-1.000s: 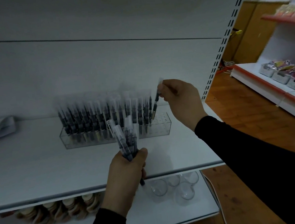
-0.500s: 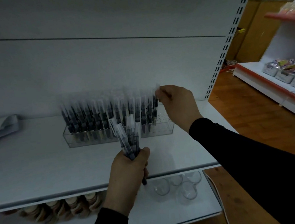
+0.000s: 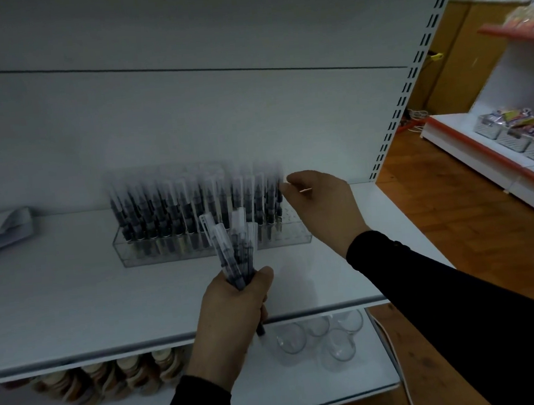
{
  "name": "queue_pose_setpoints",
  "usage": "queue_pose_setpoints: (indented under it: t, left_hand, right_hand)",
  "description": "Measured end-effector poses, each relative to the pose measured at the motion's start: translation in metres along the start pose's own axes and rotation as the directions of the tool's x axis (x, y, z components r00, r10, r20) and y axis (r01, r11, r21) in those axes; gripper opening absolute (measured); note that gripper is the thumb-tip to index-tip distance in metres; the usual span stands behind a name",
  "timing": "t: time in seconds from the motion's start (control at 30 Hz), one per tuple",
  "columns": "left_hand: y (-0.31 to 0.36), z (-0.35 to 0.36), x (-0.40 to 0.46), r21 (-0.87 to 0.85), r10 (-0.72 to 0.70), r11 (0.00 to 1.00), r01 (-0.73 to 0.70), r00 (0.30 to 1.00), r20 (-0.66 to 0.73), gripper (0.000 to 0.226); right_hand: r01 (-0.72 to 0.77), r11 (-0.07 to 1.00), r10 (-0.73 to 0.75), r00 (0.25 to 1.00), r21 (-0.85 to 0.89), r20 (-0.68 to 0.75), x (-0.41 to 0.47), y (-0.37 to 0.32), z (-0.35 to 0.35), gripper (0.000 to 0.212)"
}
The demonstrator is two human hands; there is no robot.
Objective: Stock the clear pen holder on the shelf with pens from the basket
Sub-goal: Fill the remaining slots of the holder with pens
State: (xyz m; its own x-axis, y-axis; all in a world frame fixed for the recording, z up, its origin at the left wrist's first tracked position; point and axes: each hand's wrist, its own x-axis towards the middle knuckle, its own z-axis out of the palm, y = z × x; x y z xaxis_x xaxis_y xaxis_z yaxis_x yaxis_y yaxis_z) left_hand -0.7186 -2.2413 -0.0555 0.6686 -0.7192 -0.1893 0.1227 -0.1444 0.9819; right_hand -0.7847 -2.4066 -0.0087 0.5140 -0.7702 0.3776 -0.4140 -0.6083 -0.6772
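1. left hand (image 3: 232, 304) is clenched round a bunch of pens (image 3: 236, 252), caps up, out in front of the clear pen holder (image 3: 213, 241) on the shelf (image 3: 75, 297).
2. right hand (image 3: 320, 204) sits at the holder's right end, fingertips pinched at the cap of the last pen in the row, though it's blurry.
3. holder looks nearly full, only a few holes free on the right.
4. pens should be light, stiff and a bit slick, so i'd pinch one near the cap and drop it straight down.
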Motion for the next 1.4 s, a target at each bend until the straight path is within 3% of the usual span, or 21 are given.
queue_pose_setpoints:
  t: [0.1,0.27,0.43,0.67,0.87,1.03,1.23,1.4]
  left_hand:
    - [-0.001,0.002,0.0,0.023,-0.007,1.0,0.007,1.0,0.004,0.034]
    - [-0.002,0.006,-0.002,0.025,-0.016,1.0,0.015,1.0,0.024,0.031]
    - [-0.002,0.01,-0.004,0.042,-0.034,0.999,0.03,0.996,0.083,0.028]
    - [-0.003,0.014,-0.005,0.029,-0.065,0.998,0.062,0.99,0.123,0.029]
    - [0.0,0.015,-0.008,0.001,-0.071,0.997,0.072,0.988,0.138,0.034]
    - [-0.003,0.015,-0.007,0.045,-0.086,0.996,0.081,0.99,0.116,0.036]
    - [-0.002,0.015,-0.004,-0.025,-0.08,0.996,0.082,0.994,0.076,0.025]
    - [-0.003,0.013,-0.003,-0.069,-0.082,0.994,0.087,0.994,0.071,0.024]
  right_hand:
    - [-0.023,0.998,0.023,1.0,0.06,0.011,-0.015,-0.001,-0.005,0.015]
    - [-0.202,0.928,0.111,0.951,0.313,0.287,-0.043,-0.007,-0.003,0.014]
    - [-0.328,0.857,0.14,0.889,0.396,0.435,-0.054,-0.011,-0.003,0.01]
    - [-0.463,0.743,0.204,0.844,0.483,0.496,-0.054,-0.008,-0.009,0.007]
    - [-0.544,0.51,0.366,0.838,0.666,0.404,-0.038,-0.003,-0.017,0.011]
    - [-0.46,0.384,0.453,0.849,0.8,0.271,-0.015,0.003,-0.037,0.008]
    - [-0.259,0.531,0.426,0.905,0.807,0.01,0.004,0.0,-0.051,0.009]
    - [-0.173,0.627,0.339,0.939,0.76,-0.066,0.011,-0.008,-0.045,0.007]
